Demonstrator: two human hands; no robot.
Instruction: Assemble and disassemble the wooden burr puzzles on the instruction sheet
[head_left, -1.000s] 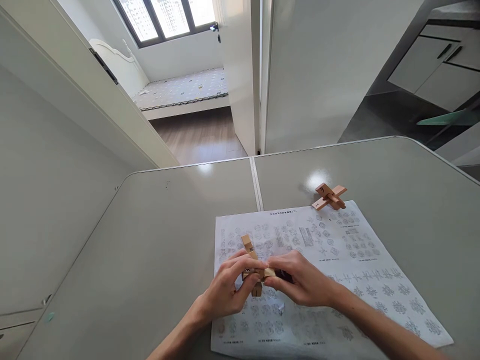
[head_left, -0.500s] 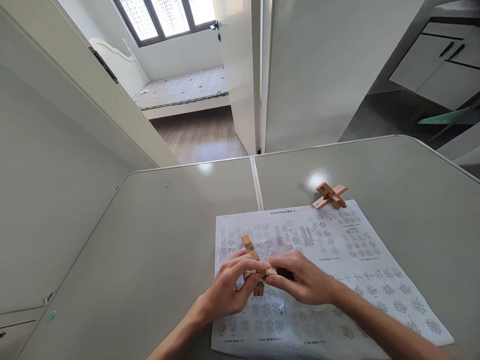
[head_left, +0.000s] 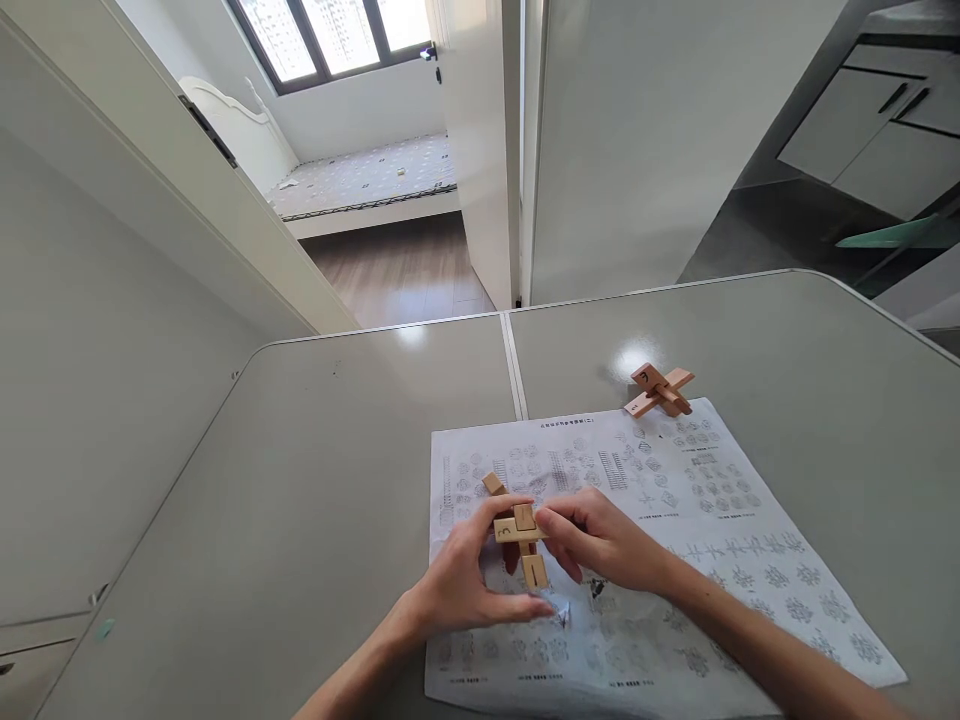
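A light wooden interlocking puzzle (head_left: 517, 537) made of crossed notched sticks is held above the printed sheet. Dark number marks show on two of its stick ends. My left hand (head_left: 474, 572) has its fingers curled behind and over the top of the puzzle, with the thumb stretched away below it. With thumb and fingers, my right hand (head_left: 600, 538) grips the right end of the puzzle; the exact contact is partly hidden. Under both hands lies the white paper sheet (head_left: 660, 640), covered in small line diagrams.
A second, redder wooden cross-shaped puzzle (head_left: 660, 390) rests at the sheet's far edge. The grey table (head_left: 337, 500) has a pale seam (head_left: 514, 365) across it. Beyond stand an open door (head_left: 480, 150) and a bed (head_left: 367, 175).
The puzzle has turned so that its numbered ends face me. My left thumb has come off it and spread out; my right fingers have shifted their grip.
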